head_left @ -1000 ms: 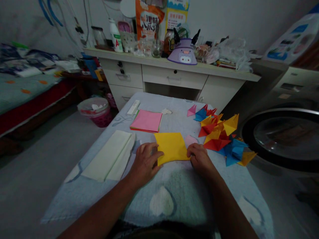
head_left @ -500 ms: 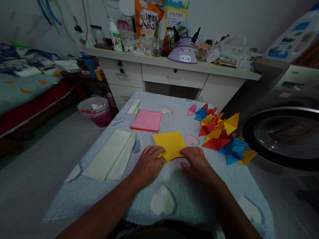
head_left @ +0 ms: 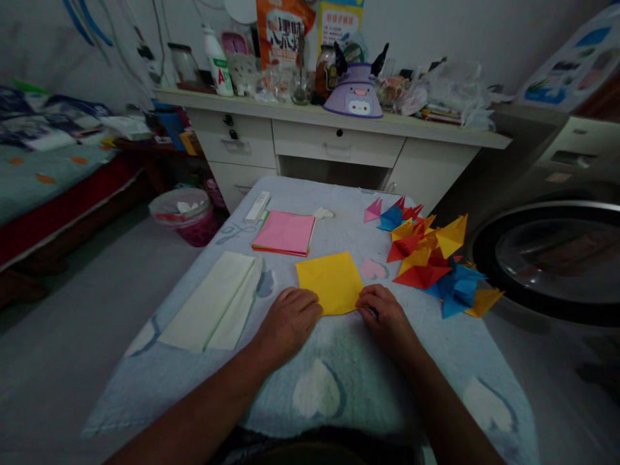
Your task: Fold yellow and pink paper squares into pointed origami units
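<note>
Head view: my left hand [head_left: 289, 323] is curled on the near left corner of one yellow sheet [head_left: 329, 281], its thumb too hidden to tell whether it pinches. My right hand [head_left: 387, 320] is narrow, thumb and finger closed on the near right corner. The sheet lies on the table [head_left: 363, 361] before me. Just beyond it sits one stack of square paper [head_left: 285, 231], pink on top. Left of my left hand lies one pale folded bundle [head_left: 213, 297], and past that one small white box [head_left: 258, 206]. On the right are many folded paper figures [head_left: 423, 252]; one is pink, the others overlap too much to count. Farther off stand one bucket [head_left: 194, 229] and one washing machine [head_left: 576, 161]. Half a second ago my right hand lay flatter, thumb spread, and the sheet's near edge bowed more.
</note>
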A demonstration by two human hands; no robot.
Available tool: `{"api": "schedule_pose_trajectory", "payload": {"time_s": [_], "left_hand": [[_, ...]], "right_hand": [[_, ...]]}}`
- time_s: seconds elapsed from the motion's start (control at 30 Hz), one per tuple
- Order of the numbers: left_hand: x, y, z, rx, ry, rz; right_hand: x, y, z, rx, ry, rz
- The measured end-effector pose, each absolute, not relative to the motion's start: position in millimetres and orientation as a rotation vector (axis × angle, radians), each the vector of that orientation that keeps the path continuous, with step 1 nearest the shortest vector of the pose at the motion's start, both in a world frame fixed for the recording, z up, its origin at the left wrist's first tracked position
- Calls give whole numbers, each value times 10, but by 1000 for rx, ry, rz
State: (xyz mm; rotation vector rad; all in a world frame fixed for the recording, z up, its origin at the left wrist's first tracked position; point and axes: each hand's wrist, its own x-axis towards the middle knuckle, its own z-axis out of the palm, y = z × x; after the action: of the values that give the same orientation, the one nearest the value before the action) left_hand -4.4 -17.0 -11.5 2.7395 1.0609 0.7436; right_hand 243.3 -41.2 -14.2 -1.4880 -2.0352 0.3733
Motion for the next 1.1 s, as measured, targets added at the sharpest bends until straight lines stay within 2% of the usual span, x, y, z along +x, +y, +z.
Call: {"api": "schedule_pose_trajectory", "payload": {"time_s": [0.57,0.8,1.1], "left_hand": [[-45,-164,-135,2821,967,944],[-45,-177,-110,2809,952,854],[12,-32,71,2509,1142,445]], "right_hand": [[2447,-409,-232,-1460,-1986,324],[2456,-398,-209,-1474,-1996,325],[2420,-428,-158,-1540,-1985,325]]}}
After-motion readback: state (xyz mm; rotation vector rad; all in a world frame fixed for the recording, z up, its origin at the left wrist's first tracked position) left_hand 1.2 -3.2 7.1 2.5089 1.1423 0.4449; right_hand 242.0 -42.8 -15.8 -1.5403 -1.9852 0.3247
